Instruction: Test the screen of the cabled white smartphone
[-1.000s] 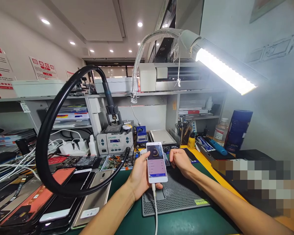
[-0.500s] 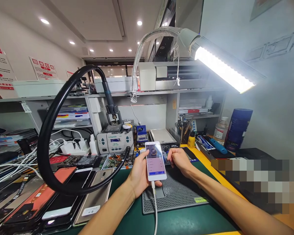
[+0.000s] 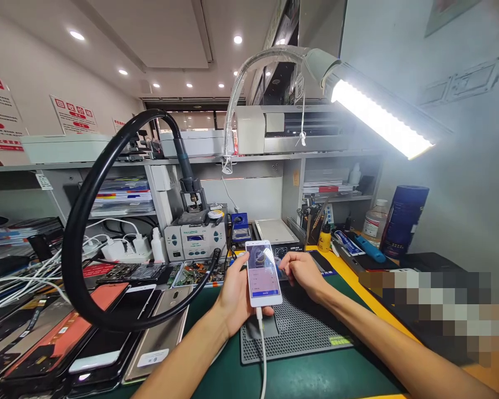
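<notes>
A white smartphone (image 3: 264,280) lies in my left hand (image 3: 234,296), tilted up with its lit screen facing me. The thumb rests along its left edge, and fingertips show below its right bottom corner. Text rows and a blue bar are on the screen, partly washed out by glare. A white charging cable (image 3: 263,349) is plugged into the phone's lower end. Just right of the phone, my right hand (image 3: 303,271) holds nothing; its index finger reaches towards the screen edge while the other fingers are bent. I see no clear contact with the phone.
Beneath the hands lies a grey perforated mat (image 3: 299,338) on a green work surface (image 3: 216,371). Several phones and phone parts (image 3: 108,332) lie at left, under a looping black hose (image 3: 72,244). Behind stands a rework station (image 3: 197,238). A bright lamp (image 3: 378,116) hangs overhead.
My right hand's index finger has stretched out further towards the phone. Glare on the screen has grown, and the rows shown there look shifted. My left hand stays almost in place.
</notes>
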Tool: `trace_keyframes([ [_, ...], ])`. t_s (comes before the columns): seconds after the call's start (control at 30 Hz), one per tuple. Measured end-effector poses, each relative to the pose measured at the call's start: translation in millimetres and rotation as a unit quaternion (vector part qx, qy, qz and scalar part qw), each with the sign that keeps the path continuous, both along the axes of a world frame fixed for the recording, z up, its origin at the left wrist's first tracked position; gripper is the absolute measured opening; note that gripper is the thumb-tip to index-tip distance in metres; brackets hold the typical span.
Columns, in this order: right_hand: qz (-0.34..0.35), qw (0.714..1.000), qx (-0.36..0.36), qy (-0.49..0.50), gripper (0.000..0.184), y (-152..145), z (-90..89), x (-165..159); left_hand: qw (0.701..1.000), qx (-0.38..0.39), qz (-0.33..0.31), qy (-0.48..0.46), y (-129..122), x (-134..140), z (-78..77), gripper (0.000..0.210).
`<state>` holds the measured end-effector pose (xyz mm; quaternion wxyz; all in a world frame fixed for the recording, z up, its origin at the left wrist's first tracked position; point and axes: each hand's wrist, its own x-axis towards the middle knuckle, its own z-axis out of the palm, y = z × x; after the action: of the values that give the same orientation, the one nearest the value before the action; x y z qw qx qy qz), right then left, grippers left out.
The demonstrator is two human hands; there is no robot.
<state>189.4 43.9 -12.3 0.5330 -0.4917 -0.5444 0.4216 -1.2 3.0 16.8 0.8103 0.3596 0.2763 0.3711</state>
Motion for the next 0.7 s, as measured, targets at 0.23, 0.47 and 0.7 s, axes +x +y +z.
trace_keyframes([
  [0.23,-0.02,0.999,0.041,0.008,0.087,-9,6.6,-4,1.0,0.001,-0.002,-0.012,1,0,-1.7,0.063],
  [0.47,0.054,0.997,0.048,-0.024,0.064,-20,15.9,-10,0.999,0.031,0.012,-0.01,1,-1,0.4,0.065],
  [0.7,0.028,0.999,0.026,0.033,0.091,-21,12.2,-12,0.999,0.028,0.033,-0.017,0,-2,4.9,0.067],
])
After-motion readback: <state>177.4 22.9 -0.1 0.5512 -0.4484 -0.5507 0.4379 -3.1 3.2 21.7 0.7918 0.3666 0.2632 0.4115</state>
